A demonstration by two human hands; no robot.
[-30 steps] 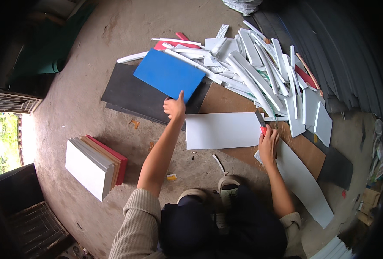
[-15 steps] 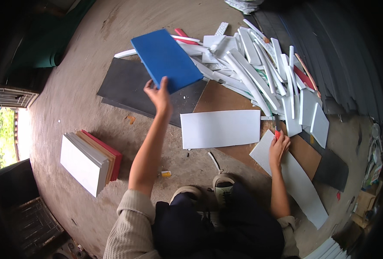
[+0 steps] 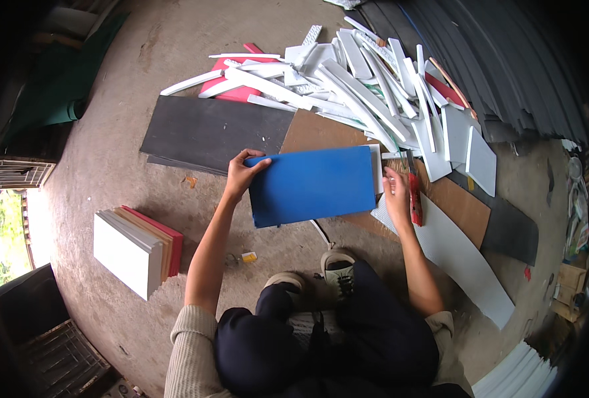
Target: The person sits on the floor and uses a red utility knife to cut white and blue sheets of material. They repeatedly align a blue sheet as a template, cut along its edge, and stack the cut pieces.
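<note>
My left hand [image 3: 244,174] grips the left edge of a blue rectangular board [image 3: 314,186], thumb on top. The board lies over a white sheet [image 3: 376,166], whose right edge shows past it. Just right of that edge, my right hand [image 3: 395,196] has its fingers loosely bent and apart, with nothing in them. A utility knife with a red handle [image 3: 415,202] lies immediately right of this hand. Under the knife and hand, a brown board [image 3: 463,209] and a long white ribbed strip [image 3: 463,255] spread across the floor.
A pile of white offcuts [image 3: 367,86] spreads at the far side. Dark flat sheets [image 3: 208,129] lie left of it. On the left stands a stack of white, tan and red boards [image 3: 132,252]. Dark corrugated sheeting [image 3: 487,60] borders the far right. My shoes [image 3: 339,265] are close below.
My left hand has brought the blue board down and nearer, over the white sheet. My right hand has let go of the utility knife and moved left, toward the board's right end.
</note>
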